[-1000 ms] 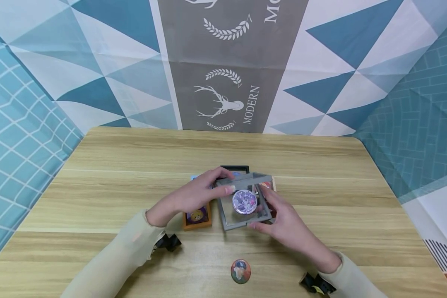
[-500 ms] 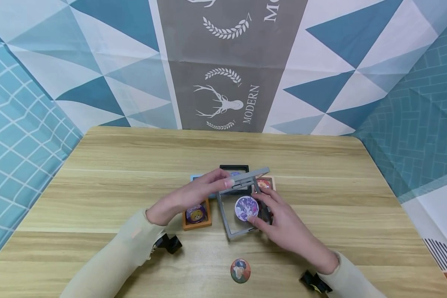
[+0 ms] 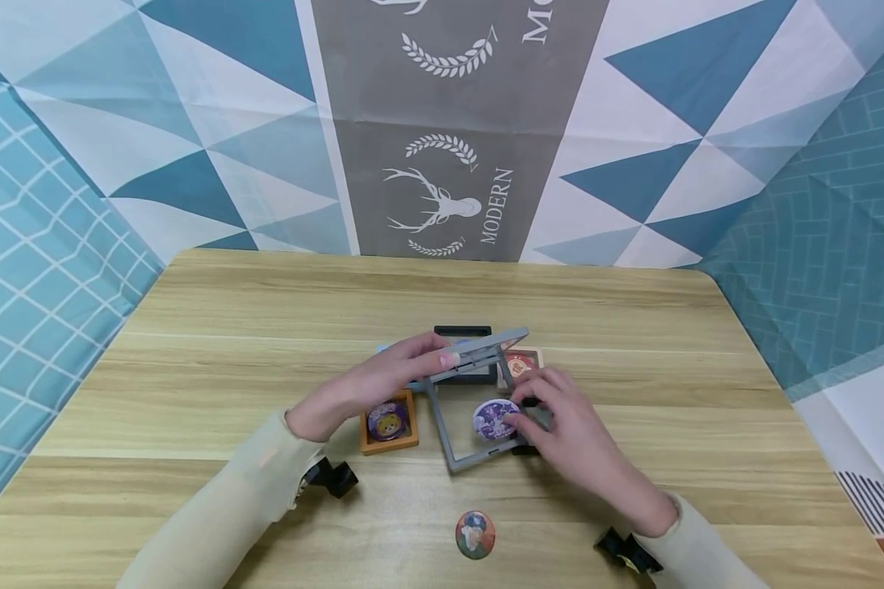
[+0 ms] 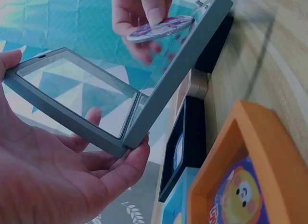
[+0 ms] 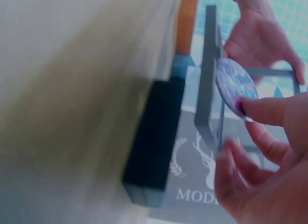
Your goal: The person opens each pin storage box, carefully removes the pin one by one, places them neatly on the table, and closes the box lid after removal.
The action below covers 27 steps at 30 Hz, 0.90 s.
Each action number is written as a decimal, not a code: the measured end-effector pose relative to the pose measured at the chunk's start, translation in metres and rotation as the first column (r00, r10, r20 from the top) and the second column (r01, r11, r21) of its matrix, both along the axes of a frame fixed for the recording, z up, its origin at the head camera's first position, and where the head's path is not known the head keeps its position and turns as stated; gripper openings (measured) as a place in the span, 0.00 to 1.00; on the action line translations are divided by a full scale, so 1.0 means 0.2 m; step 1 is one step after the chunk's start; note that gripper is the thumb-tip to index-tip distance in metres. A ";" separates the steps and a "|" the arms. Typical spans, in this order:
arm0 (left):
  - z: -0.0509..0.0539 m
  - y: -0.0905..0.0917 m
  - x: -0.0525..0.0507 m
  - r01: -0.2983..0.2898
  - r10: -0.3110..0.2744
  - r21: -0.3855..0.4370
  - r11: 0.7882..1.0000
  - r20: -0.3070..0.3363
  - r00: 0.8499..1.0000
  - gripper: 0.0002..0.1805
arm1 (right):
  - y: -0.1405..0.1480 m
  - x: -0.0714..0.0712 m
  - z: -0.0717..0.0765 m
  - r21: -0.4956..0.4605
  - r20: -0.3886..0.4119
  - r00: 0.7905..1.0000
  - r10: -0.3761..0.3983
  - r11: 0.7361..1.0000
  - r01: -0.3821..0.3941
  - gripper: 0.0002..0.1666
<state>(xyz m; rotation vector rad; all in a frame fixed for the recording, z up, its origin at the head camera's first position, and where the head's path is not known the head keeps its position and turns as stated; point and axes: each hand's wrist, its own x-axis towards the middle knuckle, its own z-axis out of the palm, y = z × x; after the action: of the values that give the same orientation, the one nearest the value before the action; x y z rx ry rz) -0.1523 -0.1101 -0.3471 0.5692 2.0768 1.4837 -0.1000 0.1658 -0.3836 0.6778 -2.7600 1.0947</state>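
Observation:
My left hand [image 3: 401, 375] grips the raised lid [image 3: 486, 350] of a grey display frame with clear film panels. The frame's lower half [image 3: 442, 429] is tilted, its hinge at the far side. My right hand [image 3: 570, 425] pinches a round purple badge [image 3: 493, 419] between thumb and fingers, over the lower panel. In the left wrist view the badge [image 4: 161, 29] leans off the film, one edge at or very near it. The right wrist view shows the thumb on the badge's face [image 5: 236, 84]; other fingers are behind the panel.
Left of the grey frame lies an orange frame [image 3: 390, 447] holding a bear badge. Behind are a black frame [image 3: 462, 330], a pale frame with a red badge [image 3: 520, 366] and a light blue frame [image 4: 179, 190]. A loose round badge [image 3: 475, 535] lies near the front.
The lid has swung up and away from the lower half, held by the left hand. The right hand has taken hold of the purple badge and shifted it rightward, tilting it.

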 end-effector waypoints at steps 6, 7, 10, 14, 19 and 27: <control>0.00 -0.02 -0.02 0.018 -0.018 0.018 1.000 0.017 1.000 0.32 | 0.07 -0.02 0.07 -0.034 0.124 0.992 0.026 0.999 -0.022 0.07; 0.00 -0.02 -0.02 0.023 -0.024 0.025 0.999 0.023 0.999 0.32 | 0.08 -0.03 0.08 -0.028 0.142 0.989 0.029 0.999 -0.025 0.07; 0.00 -0.02 -0.03 0.040 -0.041 0.027 0.999 0.029 0.999 0.31 | 0.12 -0.03 0.12 0.006 0.179 0.982 0.068 0.998 -0.070 0.06; 0.00 -0.03 -0.03 0.055 -0.055 0.020 0.998 0.030 0.998 0.30 | 0.16 -0.03 0.15 0.052 0.248 0.950 0.188 0.977 -0.207 0.08; 0.00 -0.03 -0.04 0.072 -0.072 0.001 0.997 0.019 0.997 0.30 | 0.16 -0.02 0.16 0.115 0.327 0.894 0.306 0.926 -0.359 0.11; 0.01 -0.06 -0.05 0.084 -0.085 -0.062 0.995 -0.004 0.996 0.30 | 0.10 0.04 0.13 0.271 0.394 0.832 0.390 0.816 -0.511 0.11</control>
<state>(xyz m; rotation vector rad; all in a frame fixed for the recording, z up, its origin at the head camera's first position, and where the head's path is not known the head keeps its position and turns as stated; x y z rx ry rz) -0.1621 -0.1220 -0.3443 0.6307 2.0696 1.3674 -0.0928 0.1859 -0.3586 1.3943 -3.2258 0.8025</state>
